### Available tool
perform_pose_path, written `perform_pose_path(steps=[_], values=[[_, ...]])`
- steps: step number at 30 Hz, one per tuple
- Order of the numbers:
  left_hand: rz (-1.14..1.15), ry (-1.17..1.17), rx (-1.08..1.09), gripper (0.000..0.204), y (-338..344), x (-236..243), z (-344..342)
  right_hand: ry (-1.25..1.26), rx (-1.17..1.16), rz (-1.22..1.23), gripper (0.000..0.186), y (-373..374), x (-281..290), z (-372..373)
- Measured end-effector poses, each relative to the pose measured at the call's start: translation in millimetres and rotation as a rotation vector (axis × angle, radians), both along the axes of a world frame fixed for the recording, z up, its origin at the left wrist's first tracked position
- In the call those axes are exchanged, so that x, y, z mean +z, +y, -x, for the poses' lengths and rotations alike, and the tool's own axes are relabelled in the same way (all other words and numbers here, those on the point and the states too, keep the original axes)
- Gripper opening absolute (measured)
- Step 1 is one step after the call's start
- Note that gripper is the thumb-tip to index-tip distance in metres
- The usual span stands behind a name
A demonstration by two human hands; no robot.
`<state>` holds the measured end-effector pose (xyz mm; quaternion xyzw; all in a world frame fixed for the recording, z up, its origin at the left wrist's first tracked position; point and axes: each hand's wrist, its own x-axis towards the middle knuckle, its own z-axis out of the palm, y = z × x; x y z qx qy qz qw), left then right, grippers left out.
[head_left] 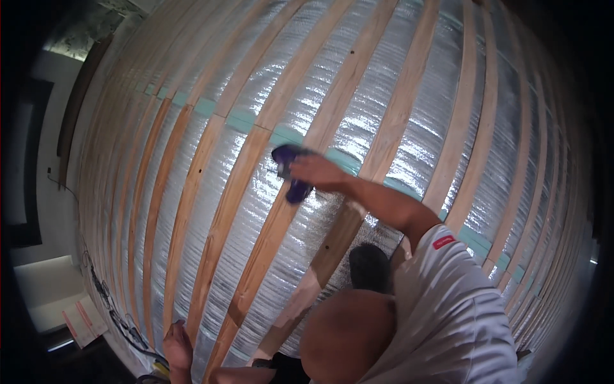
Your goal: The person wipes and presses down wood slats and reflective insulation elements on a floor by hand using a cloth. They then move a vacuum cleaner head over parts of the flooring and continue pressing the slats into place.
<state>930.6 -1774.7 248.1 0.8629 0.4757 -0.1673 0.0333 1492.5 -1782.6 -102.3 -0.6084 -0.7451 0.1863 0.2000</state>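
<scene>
My right arm stretches out over the wooden battens (268, 237). In its hand (318, 171) is a dark purple cordless driver (299, 192), gripped above one batten near a pale green strip (238, 120). The driver's tip is hard to make out. Low at the left, beside another batten, my left hand (178, 349) has its fingers drawn together. Whatever is between them, if anything, is too small to name. Silver foil (281, 281) lies beneath and between the battens.
My bare knee (348, 333) and a dark shoe (369, 265) rest among the battens, close to the right arm. Dark cables (121, 320) run along the left edge. A white and red box or sheet (84, 322) is at the lower left, by a pale wall (57, 153).
</scene>
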Motion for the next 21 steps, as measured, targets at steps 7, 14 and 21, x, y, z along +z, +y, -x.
perform_pose_path(steps=[7,14,21], values=[[-0.04,0.149,0.267,0.018,-1.8,89.0,102.2,-0.159,-0.525,-0.339,0.043,56.3,-29.2,-244.9],[0.09,0.647,1.0,0.047,-104.6,168.6,208.8,-0.201,-0.827,-0.214,0.047,71.6,-8.0,-184.1],[0.003,0.483,0.283,0.017,-50.8,96.6,261.8,0.015,-0.46,-0.341,0.036,7.1,7.3,34.8]])
